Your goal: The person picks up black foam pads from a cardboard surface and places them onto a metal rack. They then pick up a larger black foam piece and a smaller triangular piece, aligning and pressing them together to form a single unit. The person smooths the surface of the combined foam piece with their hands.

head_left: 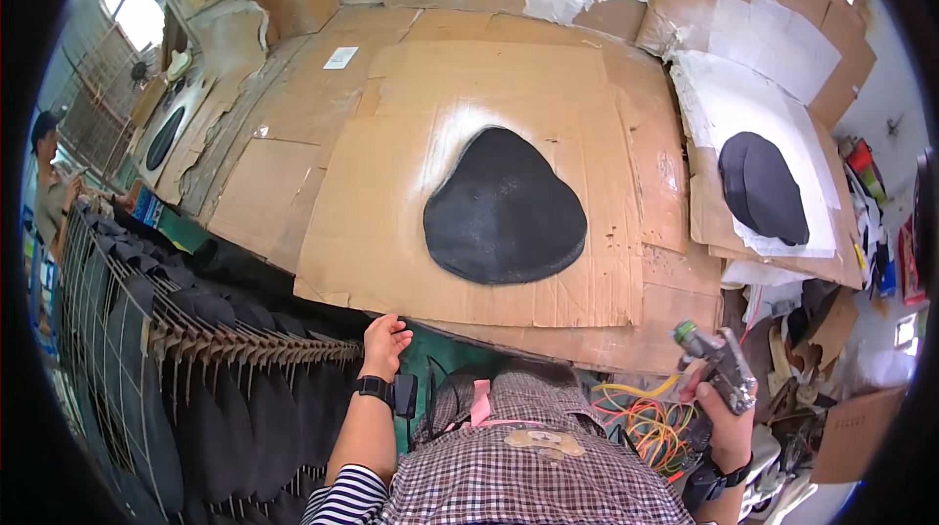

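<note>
Spray gun (722, 365) sits gripped in right hand (729, 417), lower right — left hand (384, 341) loose, empty. Black pad (505, 207) lies mid-frame on cardboard (372, 231), ringed with white overspray — apparently coated already.

spray gun (722, 365) grip hidden in right hand (726, 419), hanging black pieces (210, 398) overlapping

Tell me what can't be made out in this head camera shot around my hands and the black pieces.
- Spray gun: lower body and trigger are covered by the right hand.
- Left hand: fingertips curl out of sight, so contact with the cardboard edge is unclear.
- Rack of dark pieces: cut off by the dark fisheye rim.
- Small black piece: surface detail too small.
</note>
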A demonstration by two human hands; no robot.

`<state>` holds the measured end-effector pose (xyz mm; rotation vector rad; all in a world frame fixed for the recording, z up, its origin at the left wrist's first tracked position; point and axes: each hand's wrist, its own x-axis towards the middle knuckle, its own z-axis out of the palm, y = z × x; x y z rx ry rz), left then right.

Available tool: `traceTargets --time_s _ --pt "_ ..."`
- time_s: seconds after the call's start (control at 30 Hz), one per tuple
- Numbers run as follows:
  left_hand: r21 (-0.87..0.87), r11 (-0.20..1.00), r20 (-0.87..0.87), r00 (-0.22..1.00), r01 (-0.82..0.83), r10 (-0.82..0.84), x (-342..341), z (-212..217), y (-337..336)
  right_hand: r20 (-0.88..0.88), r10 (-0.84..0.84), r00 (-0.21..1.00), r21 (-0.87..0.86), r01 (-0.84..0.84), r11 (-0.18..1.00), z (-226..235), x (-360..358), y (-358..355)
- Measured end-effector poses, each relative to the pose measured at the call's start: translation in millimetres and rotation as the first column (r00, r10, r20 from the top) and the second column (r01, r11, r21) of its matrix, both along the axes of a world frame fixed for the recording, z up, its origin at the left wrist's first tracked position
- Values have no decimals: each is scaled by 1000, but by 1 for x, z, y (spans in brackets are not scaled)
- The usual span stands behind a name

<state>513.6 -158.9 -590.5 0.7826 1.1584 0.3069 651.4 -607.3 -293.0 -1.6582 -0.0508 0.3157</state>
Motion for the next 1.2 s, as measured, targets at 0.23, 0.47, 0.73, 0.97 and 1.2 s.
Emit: traceTargets --time_s 0.23,0.47,0.73,0.97,1.2 --pt "56 997 -72 997 45 -41 -4 4 19 -65 95 993 -63 -99 993 17 -34 3" --pt "68 993 -86 992 96 -90 -11 3 26 -86 152 985 31 -150 988 9 -49 60" --pt "6 998 -77 995 67 -66 -28 -10 38 45 -119 992 -110 123 986 19 -64 54" --pt "-41 998 -57 997 52 -54 -26 -22 41 -29 26 999 -142 -30 989 26 -90 28" --pt "-33 997 -40 997 69 -71 -24 -19 38 -163 143 976 8 -144 990 21 -82 66"
